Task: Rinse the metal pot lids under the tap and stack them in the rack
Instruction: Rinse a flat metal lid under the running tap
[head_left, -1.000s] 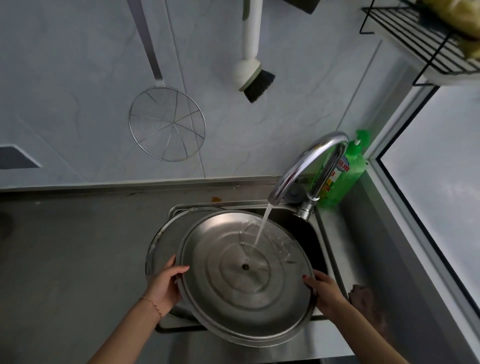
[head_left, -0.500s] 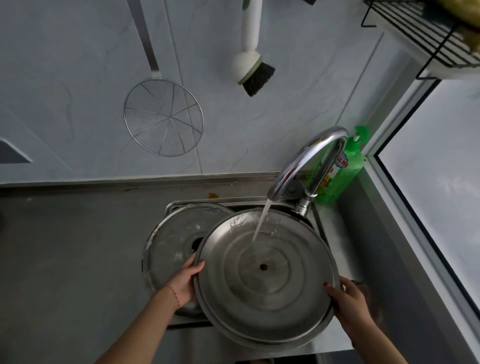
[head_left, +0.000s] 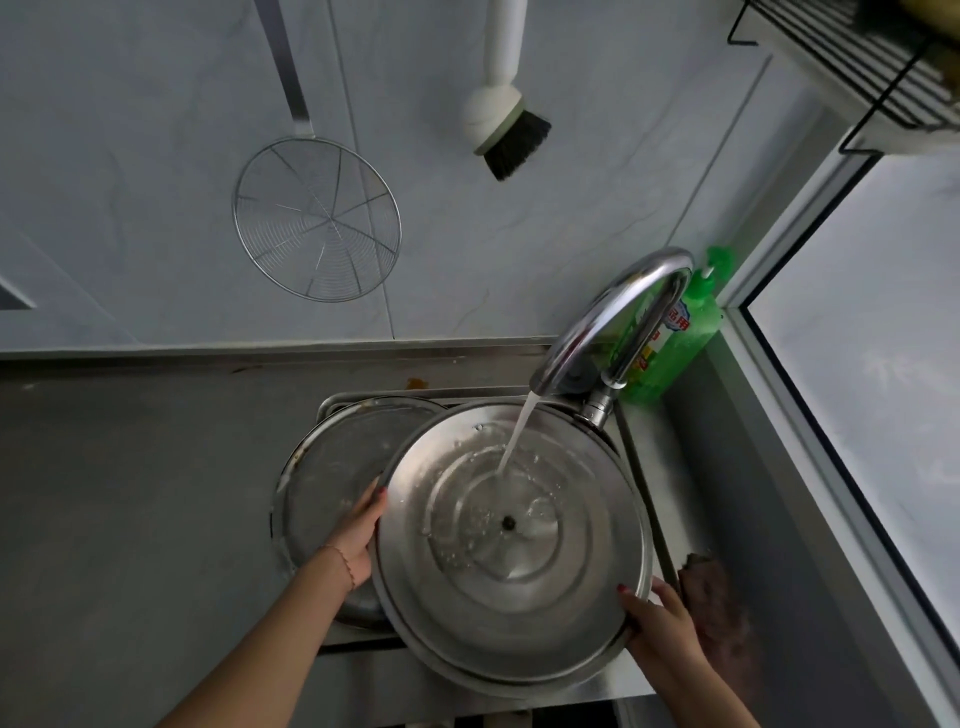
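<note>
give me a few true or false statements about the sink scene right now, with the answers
1. Water from the tap lands on the lid held by both hands. True.
2. The left hand holds the brush. False: the brush hangs on the wall; the left hand grips the lid's rim.
3. A second lid lies left of the held one. True.
4. The green bottle stands left of the sink. False: it stands behind the tap, at the right.
5. The right hand holds the lid's lower right rim. True.
</note>
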